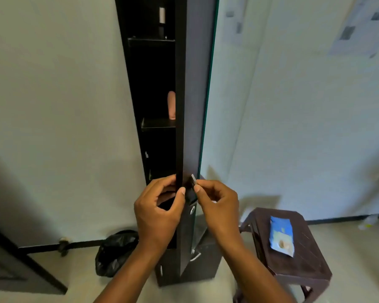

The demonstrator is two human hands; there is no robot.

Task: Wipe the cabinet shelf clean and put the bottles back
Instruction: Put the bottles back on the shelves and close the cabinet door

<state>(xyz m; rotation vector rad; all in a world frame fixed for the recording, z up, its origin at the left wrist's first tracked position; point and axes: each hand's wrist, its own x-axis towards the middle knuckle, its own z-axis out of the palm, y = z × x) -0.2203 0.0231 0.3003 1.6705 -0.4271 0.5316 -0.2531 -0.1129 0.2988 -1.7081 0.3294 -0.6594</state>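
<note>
Here, a person stands before a tall, narrow black cabinet (153,84) whose door (197,106) is swung open edge-on toward the camera. Both hands meet at the door's front edge, low in the frame. The left hand (160,208) has a clenched grip, fingers curled around a small dark bottle (189,194), thumb pressing on its near side. The right hand (217,200), just to the right of it and almost touching, pinches the bottle's small pale cap (193,179) between thumb and forefinger. The bottle sits between the two grips, outside the cabinet and level with the lowest open shelf.

Above the hands, inside the cabinet, a pink bottle (171,104) stands upright on a middle shelf (155,123). Higher still, a dark bottle with a white label (161,18) stands on the top shelf.

Down and to the right of the right grip, a dark brown plastic stool (297,250) carries a blue packet (281,236) lying flat. Down and to the left of the left grip, a black rubbish bag (116,252) rests on the floor against the wall.
</note>
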